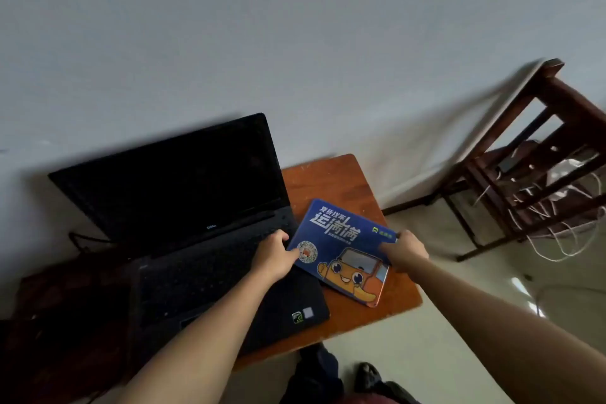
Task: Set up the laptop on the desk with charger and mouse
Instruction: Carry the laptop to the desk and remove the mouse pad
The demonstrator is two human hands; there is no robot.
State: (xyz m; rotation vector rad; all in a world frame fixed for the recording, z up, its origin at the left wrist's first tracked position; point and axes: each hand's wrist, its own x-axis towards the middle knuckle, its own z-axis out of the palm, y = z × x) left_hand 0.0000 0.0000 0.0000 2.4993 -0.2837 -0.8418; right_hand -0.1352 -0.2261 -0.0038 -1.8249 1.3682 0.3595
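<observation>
**Mouse pad held at both edges beside the open laptop**

A blue mouse pad (pixel 344 239), printed with white characters and an orange cartoon truck, is seen right of centre in the frame, lying at an angle on the reddish wooden desk (pixel 328 180). Its left edge is pinched by the left hand (pixel 273 256), the thumb laid on the printed face near a round code mark. Its right edge is gripped by the right hand (pixel 406 249), the fingers curled around the rim. Whether the pad is flat on the desk or slightly raised cannot be told.

The black laptop (pixel 183 207) is set just left of the pad, lid open and screen dark, against the pale wall. A black cable (pixel 82 239) is looped at the laptop's left side. In the upper right of the frame a dark wooden frame (pixel 541 147) is tilted, with white cables (pixel 564 233) tangled beneath it. A dark shoe (pixel 369 374) is visible at the bottom edge.
</observation>
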